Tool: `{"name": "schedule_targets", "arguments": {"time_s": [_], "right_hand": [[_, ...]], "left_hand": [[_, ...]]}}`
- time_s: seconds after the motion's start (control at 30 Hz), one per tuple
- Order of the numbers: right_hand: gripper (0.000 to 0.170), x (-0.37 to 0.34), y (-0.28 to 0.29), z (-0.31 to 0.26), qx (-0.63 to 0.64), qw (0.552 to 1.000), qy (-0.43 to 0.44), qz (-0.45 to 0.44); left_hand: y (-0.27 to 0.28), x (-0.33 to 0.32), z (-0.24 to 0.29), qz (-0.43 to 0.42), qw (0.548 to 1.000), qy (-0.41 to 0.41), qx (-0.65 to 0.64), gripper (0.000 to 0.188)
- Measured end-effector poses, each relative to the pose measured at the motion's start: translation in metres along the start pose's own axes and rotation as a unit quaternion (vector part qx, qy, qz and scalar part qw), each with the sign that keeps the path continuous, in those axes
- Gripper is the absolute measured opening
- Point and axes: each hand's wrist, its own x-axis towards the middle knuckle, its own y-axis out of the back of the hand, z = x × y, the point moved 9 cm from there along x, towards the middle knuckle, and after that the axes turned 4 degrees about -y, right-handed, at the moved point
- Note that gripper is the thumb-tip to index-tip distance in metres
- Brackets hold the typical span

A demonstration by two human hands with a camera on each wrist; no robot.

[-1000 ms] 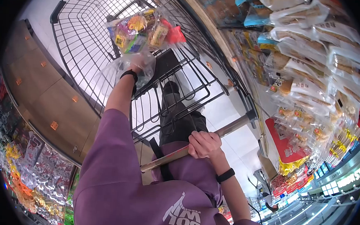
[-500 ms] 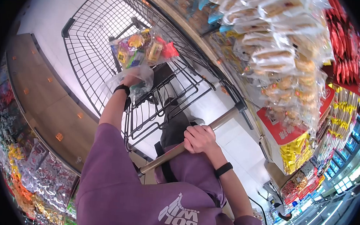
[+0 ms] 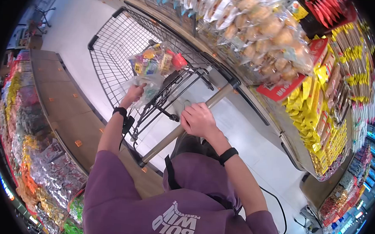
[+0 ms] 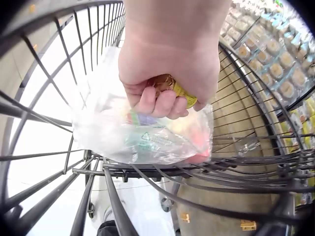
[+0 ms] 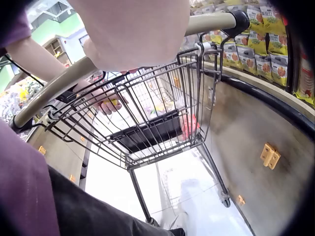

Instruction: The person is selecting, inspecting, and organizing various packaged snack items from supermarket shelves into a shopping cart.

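Observation:
My left hand [image 3: 133, 95] is at the near end of a clear plastic bag [image 4: 147, 140] inside the shopping cart [image 3: 109, 66]. In the left wrist view its fingers curl around a small yellow and brown packet [image 4: 184, 97], mostly covered by the hand. Colourful snack packs [image 3: 154, 60] fill the bag, with a red one [image 3: 179, 61] at its right side. My right hand [image 3: 199, 117] grips the cart's push bar [image 3: 162, 144], fingers wrapped over it. From the right wrist view the bag shows behind the cart's wire bars.
Bagged breads [image 3: 272, 45] and yellow snack packs [image 3: 311, 98] line the shelf close on the cart's right. Along the left runs a low brown shelf base [image 3: 65, 102] with bagged sweets [image 3: 45, 169] beside it. Pale floor [image 3: 73, 30] stretches beyond the cart.
My left hand has drawn back from inside the bag to its near opening. The right hand keeps its grip on the push bar. The surrounding shelves have shifted in view.

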Motion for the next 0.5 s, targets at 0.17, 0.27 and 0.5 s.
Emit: {"name": "schedule_targets", "arguments": {"time_s": [0.17, 0.27, 0.5], "right_hand": [[0.015, -0.011, 0.022, -0.001, 0.068, 0.997, -0.029, -0.022], [0.018, -0.034, 0.055, -0.003, 0.104, 0.994, -0.035, 0.01], [0.028, -0.126, 0.165, 0.01, 0.198, 0.972, -0.127, 0.015]], "left_hand": [[-0.032, -0.104, 0.057, -0.047, 0.976, -0.05, -0.205, 0.034], [-0.069, -0.16, 0.099, -0.077, 0.926, -0.085, -0.361, 0.031], [-0.186, -0.286, 0.212, -0.123, 0.834, -0.13, -0.521, 0.033]]}}
